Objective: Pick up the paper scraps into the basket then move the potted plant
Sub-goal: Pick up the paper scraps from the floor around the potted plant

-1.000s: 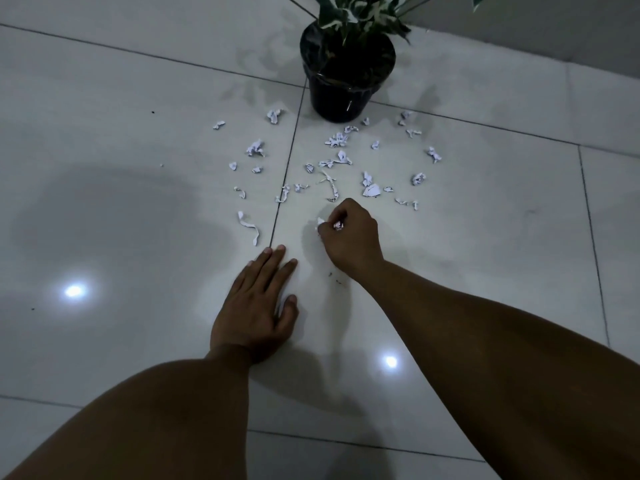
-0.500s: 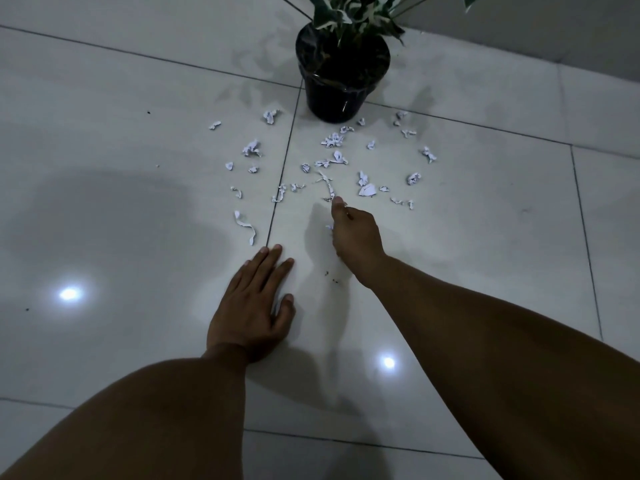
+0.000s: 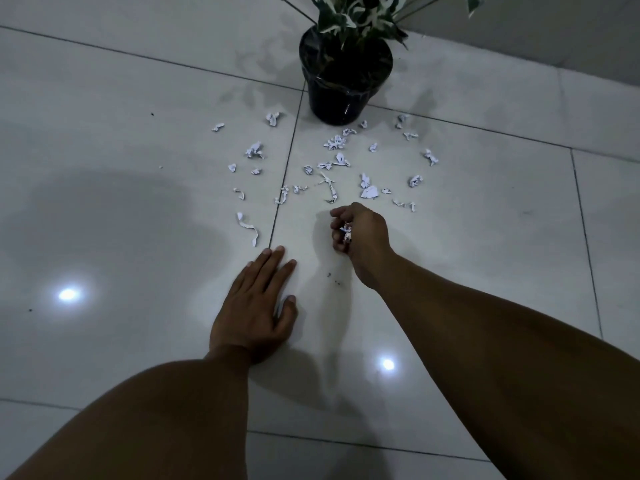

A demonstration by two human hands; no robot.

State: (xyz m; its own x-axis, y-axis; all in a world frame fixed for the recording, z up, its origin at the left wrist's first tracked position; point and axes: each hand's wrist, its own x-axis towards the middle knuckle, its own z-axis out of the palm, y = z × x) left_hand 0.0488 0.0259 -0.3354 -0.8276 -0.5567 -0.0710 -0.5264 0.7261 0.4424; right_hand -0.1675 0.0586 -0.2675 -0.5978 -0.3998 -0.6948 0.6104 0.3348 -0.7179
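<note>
Where paper scraps [image 3: 335,142] scatter, glossy white floor tiles [image 3: 485,237] gleam.

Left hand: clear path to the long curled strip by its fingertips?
Probably yes. The left hand lies flat on the floor, and the curled strip sits just beyond its fingertips with bare tile between. The right hand, cupping scraps, is off to the side.

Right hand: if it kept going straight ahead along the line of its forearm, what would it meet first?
Probably the thin twisted paper strip, lying on the floor tile just beyond the right hand, which is curled around gathered scraps. The potted plant stands farther along. How high the hand is remains unclear.
</note>
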